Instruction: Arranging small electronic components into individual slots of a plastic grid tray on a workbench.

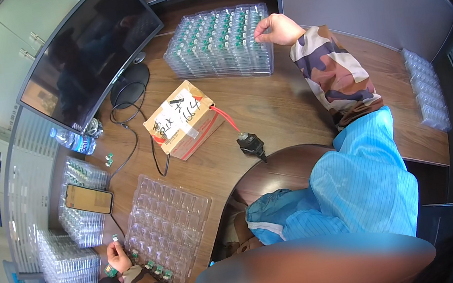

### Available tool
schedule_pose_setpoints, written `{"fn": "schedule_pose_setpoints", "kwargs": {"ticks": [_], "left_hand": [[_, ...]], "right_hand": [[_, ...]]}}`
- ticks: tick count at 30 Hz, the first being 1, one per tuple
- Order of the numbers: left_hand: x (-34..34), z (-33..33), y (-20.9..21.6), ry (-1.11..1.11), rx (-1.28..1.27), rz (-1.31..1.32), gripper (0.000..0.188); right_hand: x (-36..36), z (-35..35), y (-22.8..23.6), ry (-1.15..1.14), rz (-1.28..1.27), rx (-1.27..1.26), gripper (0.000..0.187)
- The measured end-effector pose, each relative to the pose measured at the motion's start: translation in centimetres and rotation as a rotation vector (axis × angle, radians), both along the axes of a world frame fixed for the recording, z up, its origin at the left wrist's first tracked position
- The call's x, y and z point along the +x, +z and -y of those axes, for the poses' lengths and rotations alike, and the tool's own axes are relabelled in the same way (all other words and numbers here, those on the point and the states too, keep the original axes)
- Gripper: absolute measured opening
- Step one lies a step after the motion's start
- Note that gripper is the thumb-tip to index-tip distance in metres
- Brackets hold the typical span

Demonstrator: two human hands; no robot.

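Note:
My left hand point(118, 257) is pinched around a small white-and-green electronic part point(115, 238), held up at the left edge of a clear plastic blister tray point(168, 213). Several similar parts point(158, 270) sit in that tray's near pockets; the other pockets look bare. Across the desk, my right hand point(280, 29) reaches to the right end of a tall stack of clear trays point(221, 61). Its fingertips are closed together over the top tray, where rows of green-and-white parts point(214, 30) lie. Whether a part is between those fingertips is hidden.
A taped cardboard box point(182, 121) with a red cord point(226, 115) and black plug point(251, 145) stands mid-desk. At left are a monitor point(92, 53), water bottle point(73, 141), phone point(89, 199) on trays and another tray stack point(71, 273). Another tray point(426, 90) lies far right.

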State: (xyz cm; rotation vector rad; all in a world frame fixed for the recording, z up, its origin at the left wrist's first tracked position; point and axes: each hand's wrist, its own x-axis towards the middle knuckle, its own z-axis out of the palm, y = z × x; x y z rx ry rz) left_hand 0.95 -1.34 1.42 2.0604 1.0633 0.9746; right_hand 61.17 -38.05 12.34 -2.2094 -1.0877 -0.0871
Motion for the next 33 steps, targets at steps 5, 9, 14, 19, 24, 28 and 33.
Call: {"fn": "schedule_pose_setpoints", "kwargs": {"ticks": [5,9,14,19,24,28,33], "left_hand": [[0.0,0.0,0.0,-0.012,0.069,0.013,0.010],[-0.2,-0.5,-0.2,0.048,0.059,-0.081,0.012],[-0.8,-1.1,0.2,-0.079,0.007,-0.065,0.008],[-0.2,0.2,-0.1,0.066,0.107,-0.060,0.011],[-0.1,1.1,-0.2,0.112,0.154,-0.035,0.014],[0.2,0.6,-0.2,0.094,0.136,0.062,0.013],[0.0,0.1,-0.2,0.075,0.101,0.082,0.014]], "right_hand": [[0.6,0.2,-0.5,0.046,-0.049,0.029,0.018],[0.8,0.1,-0.6,0.031,0.100,0.010,0.020],[-3.8,-2.4,2.0,-0.011,0.123,0.600,0.016],[-13.9,-6.8,5.1,0.430,0.156,0.636,0.012],[-24.1,-12.2,6.0,0.871,0.186,0.403,0.012],[-30.8,-17.4,4.2,1.149,0.090,0.236,0.011],[-38.7,-23.4,-1.5,1.365,0.082,0.007,0.013]]}}
